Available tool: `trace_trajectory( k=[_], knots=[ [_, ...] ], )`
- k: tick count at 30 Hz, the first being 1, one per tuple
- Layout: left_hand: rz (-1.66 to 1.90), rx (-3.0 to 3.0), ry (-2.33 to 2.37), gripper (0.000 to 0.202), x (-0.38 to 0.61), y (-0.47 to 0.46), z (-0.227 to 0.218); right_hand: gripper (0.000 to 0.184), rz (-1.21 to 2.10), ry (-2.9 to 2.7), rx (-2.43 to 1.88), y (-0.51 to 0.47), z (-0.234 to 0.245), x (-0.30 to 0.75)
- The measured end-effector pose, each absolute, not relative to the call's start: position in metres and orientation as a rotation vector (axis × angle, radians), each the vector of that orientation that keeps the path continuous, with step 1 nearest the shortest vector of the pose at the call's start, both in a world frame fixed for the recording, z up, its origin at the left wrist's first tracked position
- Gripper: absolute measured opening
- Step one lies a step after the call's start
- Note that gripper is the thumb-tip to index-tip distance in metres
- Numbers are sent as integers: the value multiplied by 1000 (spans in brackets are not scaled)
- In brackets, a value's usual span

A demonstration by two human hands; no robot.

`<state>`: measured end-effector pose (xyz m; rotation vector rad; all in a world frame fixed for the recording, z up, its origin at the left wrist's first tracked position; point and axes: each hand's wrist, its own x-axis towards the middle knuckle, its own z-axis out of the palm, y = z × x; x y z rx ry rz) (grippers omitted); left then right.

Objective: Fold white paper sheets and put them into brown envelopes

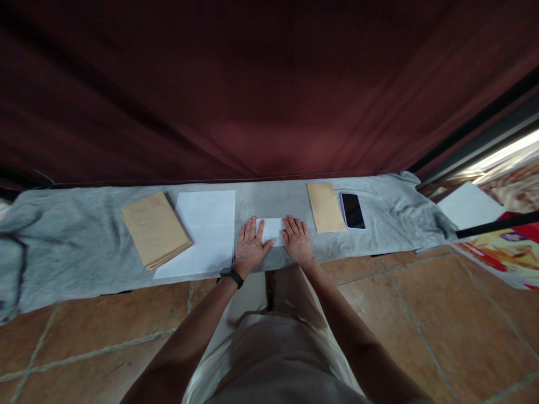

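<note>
The left hand [250, 247] and right hand [298, 242], fingers spread, gripping nothing, are pressing the white paper [272, 229] between them, ideally evenly.

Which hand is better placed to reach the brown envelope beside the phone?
Probably the right hand: it rests at the side of the small white paper nearer the brown envelope, while the left hand is at the opposite side, farther away.

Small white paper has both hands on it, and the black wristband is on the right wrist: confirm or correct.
Wrong wrist: the head view shows the black wristband on the left. Left hand and right hand rest on the small white paper.
</note>
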<state>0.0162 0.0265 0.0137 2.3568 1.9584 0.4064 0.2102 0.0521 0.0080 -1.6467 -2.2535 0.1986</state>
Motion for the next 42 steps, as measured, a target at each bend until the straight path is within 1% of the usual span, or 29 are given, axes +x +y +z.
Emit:
trace_trajectory(
  k=[5,13,27,36,42],
  knots=[
    [400,2347,1954,85,16,27,13,50,206,-2235,-1645,50,9,220],
    [407,2343,1981,83,17,28,9,51,187,-2238,-1561,27,5,209],
    [410,2339,1997,82,19,26,13,48,182,-2182,-1616,23,2,228],
    [427,2298,2023,65,18,17,15,46,154,-2163,-1596,23,1,227],
    [522,2224,2034,56,14,6,9,46,152,-2157,-1582,23,1,227]
  ],
)
